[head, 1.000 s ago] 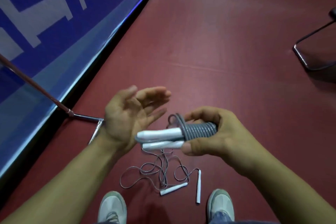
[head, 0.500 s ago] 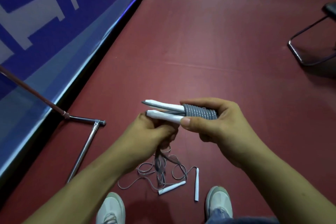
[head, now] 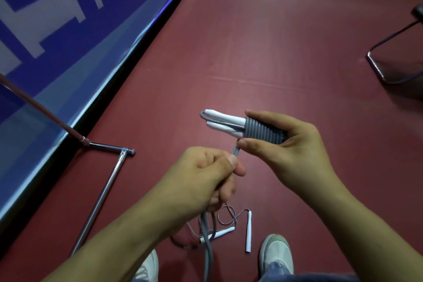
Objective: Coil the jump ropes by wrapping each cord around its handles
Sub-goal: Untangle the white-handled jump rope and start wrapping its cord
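Note:
My right hand [head: 290,144] grips a jump rope's two white handles [head: 225,122], held side by side, with grey cord coiled [head: 263,133] tightly around them. The handle tips point left. My left hand [head: 206,178] sits just below and grips the loose grey cord [head: 208,242], which runs from the coil through my fist and hangs down toward the floor. A second jump rope [head: 248,231] with white handles and thin grey cord lies loose and tangled on the red floor between my shoes.
A chrome metal frame leg [head: 103,192] lies on the floor at the left beside a blue and white banner [head: 57,36]. A chair's metal base [head: 389,62] stands at the far right. My shoes [head: 277,254] are at the bottom edge.
My left hand went from open beside the handles to closing on the cord and pulling it down below the coil. The handles rose and tilted slightly.

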Tool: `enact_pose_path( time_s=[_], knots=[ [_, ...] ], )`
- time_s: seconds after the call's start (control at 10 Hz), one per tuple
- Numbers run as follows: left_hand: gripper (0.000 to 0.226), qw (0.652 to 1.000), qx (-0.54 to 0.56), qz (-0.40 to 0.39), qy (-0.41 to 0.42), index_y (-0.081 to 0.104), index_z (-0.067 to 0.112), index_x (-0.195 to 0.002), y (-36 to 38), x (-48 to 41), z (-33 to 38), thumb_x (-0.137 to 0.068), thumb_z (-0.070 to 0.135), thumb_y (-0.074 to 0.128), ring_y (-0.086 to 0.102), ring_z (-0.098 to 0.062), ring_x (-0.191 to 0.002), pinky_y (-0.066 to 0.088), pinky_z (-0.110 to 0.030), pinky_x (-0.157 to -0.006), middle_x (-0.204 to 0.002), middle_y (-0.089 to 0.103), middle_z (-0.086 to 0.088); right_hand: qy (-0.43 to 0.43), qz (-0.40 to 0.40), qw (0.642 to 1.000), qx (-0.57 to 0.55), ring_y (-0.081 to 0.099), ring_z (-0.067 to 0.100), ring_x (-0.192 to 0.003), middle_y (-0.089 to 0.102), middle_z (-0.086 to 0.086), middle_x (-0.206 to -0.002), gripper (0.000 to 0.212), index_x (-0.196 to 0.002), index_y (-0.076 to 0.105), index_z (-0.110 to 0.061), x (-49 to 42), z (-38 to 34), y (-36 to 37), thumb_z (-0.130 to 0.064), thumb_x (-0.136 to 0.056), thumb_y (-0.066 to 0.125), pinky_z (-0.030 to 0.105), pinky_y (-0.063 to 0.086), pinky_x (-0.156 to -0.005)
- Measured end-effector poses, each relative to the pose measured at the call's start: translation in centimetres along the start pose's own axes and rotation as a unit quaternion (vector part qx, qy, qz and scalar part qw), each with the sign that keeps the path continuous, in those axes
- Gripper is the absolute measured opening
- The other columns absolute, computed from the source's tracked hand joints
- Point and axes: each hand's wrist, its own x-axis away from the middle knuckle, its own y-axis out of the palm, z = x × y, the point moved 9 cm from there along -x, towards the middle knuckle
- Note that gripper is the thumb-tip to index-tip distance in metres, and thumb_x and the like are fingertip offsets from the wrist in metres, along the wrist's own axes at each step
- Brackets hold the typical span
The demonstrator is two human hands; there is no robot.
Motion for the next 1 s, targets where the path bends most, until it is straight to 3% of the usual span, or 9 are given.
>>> enact_pose_path(
  time_s=[0.2,0.3,0.4,0.5,0.6,0.7,0.8,0.9,1.0],
  knots=[
    [0.023,0.997,0.062,-0.031,-0.030,0.068,0.006,-0.078,-0.4,0.3,0.5,-0.093,0.018,0.056,0.021,-0.011,-0.038,0.019,-0.019,-0.044,-0.047,0.040,-0.006,-0.088,-0.067,0.990,0.088,0.069,-0.001,-0.096,0.075,-0.012,-0.104,0.060,-0.116,0.077,-0.023,0.1,-1.7,1.2,-0.040,-0.061,0.093,0.018,0.052,-0.087],
    [0.027,0.991,0.120,-0.025,-0.061,0.063,0.003,-0.079,-0.2,0.6,0.2,-0.099,0.013,0.049,0.022,-0.009,-0.034,0.019,-0.016,-0.041,-0.047,0.041,-0.009,-0.151,-0.051,0.975,0.157,0.065,0.002,-0.089,0.075,-0.007,-0.100,0.057,-0.113,0.077,-0.018,0.7,-2.8,2.0,-0.044,-0.063,0.085,0.015,0.049,-0.082],
    [0.023,0.992,0.103,-0.020,-0.075,0.059,-0.002,-0.090,-0.8,0.4,0.5,-0.101,0.015,0.047,0.042,-0.007,-0.032,0.034,-0.018,-0.035,-0.050,0.052,-0.004,-0.182,-0.013,0.955,0.233,0.065,0.014,-0.081,0.073,-0.006,-0.094,0.047,-0.110,0.076,-0.021,1.4,-3.4,2.5,-0.038,-0.067,0.084,0.029,0.053,-0.073],
    [0.021,0.995,0.043,-0.018,-0.084,0.060,-0.003,-0.095,-1.6,0.2,1.0,-0.102,0.013,0.048,0.055,-0.001,-0.038,0.043,-0.013,-0.040,-0.052,0.060,0.004,-0.175,0.013,0.952,0.252,0.065,0.019,-0.076,0.071,-0.006,-0.090,0.040,-0.106,0.075,-0.024,1.8,-3.7,2.4,-0.035,-0.068,0.083,0.037,0.054,-0.065],
    [0.017,0.991,0.048,-0.040,-0.115,0.062,0.001,-0.089,-1.1,0.3,1.4,-0.099,0.013,0.055,0.055,-0.005,-0.036,0.044,-0.019,-0.038,-0.051,0.061,-0.001,-0.148,-0.006,0.964,0.223,0.065,0.018,-0.072,0.071,-0.006,-0.083,0.038,-0.100,0.076,-0.024,1.8,-3.5,2.6,-0.040,-0.065,0.077,0.035,0.054,-0.064],
    [0.015,0.990,0.014,-0.073,-0.120,0.069,0.011,-0.068,-1.3,0.9,1.8,-0.080,0.019,0.073,0.048,-0.015,-0.035,0.043,-0.023,-0.041,-0.054,0.060,-0.013,-0.129,-0.044,0.966,0.219,0.060,0.011,-0.066,0.065,-0.009,-0.074,0.035,-0.096,0.076,-0.027,1.6,-2.3,3.1,-0.044,-0.065,0.071,0.032,0.051,-0.063],
    [0.024,0.964,-0.263,0.012,-0.030,0.068,0.015,-0.063,-3.6,0.8,3.1,-0.082,0.021,0.081,0.051,-0.011,-0.042,0.041,-0.023,-0.045,-0.053,0.065,-0.004,-0.126,-0.065,0.967,0.213,0.064,0.006,-0.072,0.071,-0.012,-0.080,0.036,-0.098,0.077,-0.028,2.0,-2.0,3.5,-0.039,-0.064,0.079,0.025,0.052,-0.066],
    [0.015,0.894,-0.413,0.108,0.132,0.072,0.022,-0.066,-4.3,1.7,6.6,-0.075,0.026,0.084,0.048,-0.002,-0.046,0.035,-0.014,-0.047,-0.051,0.059,0.010,-0.102,-0.080,0.977,0.171,0.065,-0.011,-0.079,0.074,-0.019,-0.087,0.056,-0.117,0.076,-0.032,2.1,-1.2,3.7,-0.031,-0.062,0.090,0.008,0.048,-0.072],
    [0.013,0.889,-0.399,0.113,0.192,0.074,0.022,-0.068,-4.2,2.5,7.4,-0.074,0.020,0.085,0.048,-0.003,-0.047,0.034,-0.013,-0.047,-0.052,0.059,0.009,-0.095,-0.109,0.977,0.156,0.067,0.004,-0.072,0.073,-0.011,-0.081,0.040,-0.105,0.077,-0.036,2.1,-1.9,4.4,-0.042,-0.066,0.082,0.026,0.054,-0.066]
  ],
)
